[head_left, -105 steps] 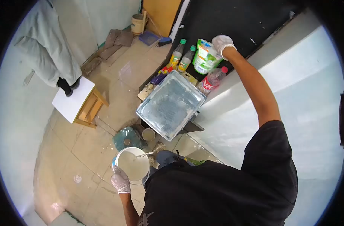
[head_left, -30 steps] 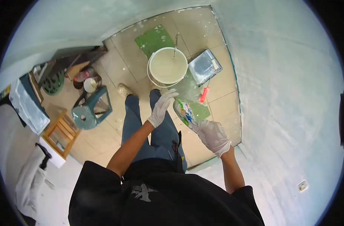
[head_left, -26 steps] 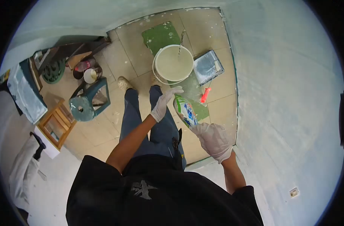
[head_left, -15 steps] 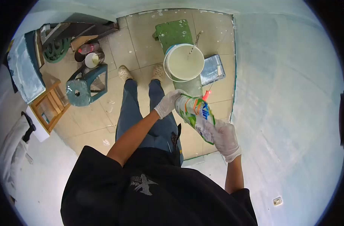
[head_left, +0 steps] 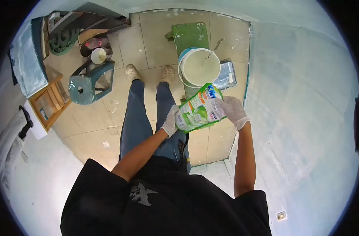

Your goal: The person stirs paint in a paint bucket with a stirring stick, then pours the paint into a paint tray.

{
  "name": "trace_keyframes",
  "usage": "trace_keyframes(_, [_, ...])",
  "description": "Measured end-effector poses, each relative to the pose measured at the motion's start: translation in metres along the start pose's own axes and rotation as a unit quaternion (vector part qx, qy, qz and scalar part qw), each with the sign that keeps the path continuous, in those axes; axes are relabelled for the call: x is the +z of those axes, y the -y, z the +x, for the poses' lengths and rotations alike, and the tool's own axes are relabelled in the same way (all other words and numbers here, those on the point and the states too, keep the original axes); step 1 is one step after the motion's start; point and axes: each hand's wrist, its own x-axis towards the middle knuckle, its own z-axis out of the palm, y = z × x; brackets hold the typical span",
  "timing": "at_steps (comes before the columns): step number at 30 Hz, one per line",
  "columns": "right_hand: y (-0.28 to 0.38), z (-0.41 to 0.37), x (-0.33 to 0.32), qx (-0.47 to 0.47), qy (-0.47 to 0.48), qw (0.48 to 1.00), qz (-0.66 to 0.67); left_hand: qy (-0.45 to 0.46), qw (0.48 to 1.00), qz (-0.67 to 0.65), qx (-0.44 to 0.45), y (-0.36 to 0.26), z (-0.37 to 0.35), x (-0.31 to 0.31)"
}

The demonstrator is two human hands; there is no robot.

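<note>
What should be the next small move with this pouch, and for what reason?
Probably the right hand should slide to the end of the pouch nearest the bucket and feel whether it is open. The left hand holds the pouch near its other end, and I cannot see any clear opening.

White bucket (head_left: 183, 67) on green bench (head_left: 190, 36)

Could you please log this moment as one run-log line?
left hand: holding green-and-white pouch | right hand: holding its other end | white bucket: on green bench, stick inside
</note>
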Motion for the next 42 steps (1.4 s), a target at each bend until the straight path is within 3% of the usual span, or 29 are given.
trace_keyframes(2, [-0.005, 0.018, 0.001, -0.022, 0.005, 0.998, -0.054, -0.031, 0.999, -0.018, -0.041, 0.003, 0.003, -0.004])
trace_keyframes(10, [-0.022, 0.051, 0.004, -0.036, 0.023, 0.999, -0.011, -0.047, 0.998, 0.022, 0.019, 0.017, 0.005, -0.012])
trace_keyframes(19, [-0.026, 0.067, 0.006, -0.065, 0.013, 0.993, -0.094, -0.051, 0.998, 0.012, 0.031, 0.023, 0.014, -0.014])
trace_keyframes(21, [-0.029, 0.066, 0.006, -0.065, 0.018, 0.997, -0.045, -0.085, 0.995, 0.032, 0.051, 0.020, 0.005, -0.006])
trace_keyframes(28, [-0.022, 0.058, 0.003, -0.063, 0.012, 0.994, -0.084, -0.080, 0.995, 0.026, 0.046, 0.023, 0.008, -0.011])
trace_keyframes(30, [-0.018, 0.056, 0.002, -0.022, 0.026, 0.998, -0.048, -0.077, 0.993, 0.052, 0.072, 0.023, 0.004, -0.007])
trace_keyframes(36, [-0.045, 0.078, 0.008, -0.067, 0.022, 0.995, -0.071, -0.067, 0.997, 0.017, 0.030, 0.028, 0.011, -0.017])
trace_keyframes(40, [-0.033, 0.068, 0.005, -0.042, 0.032, 0.998, -0.034, -0.085, 0.995, 0.033, 0.050, 0.022, 0.001, -0.003])
trace_keyframes(42, [-0.056, 0.088, 0.008, -0.043, 0.025, 0.994, -0.100, -0.068, 0.996, 0.032, 0.039, 0.022, 0.002, -0.006])
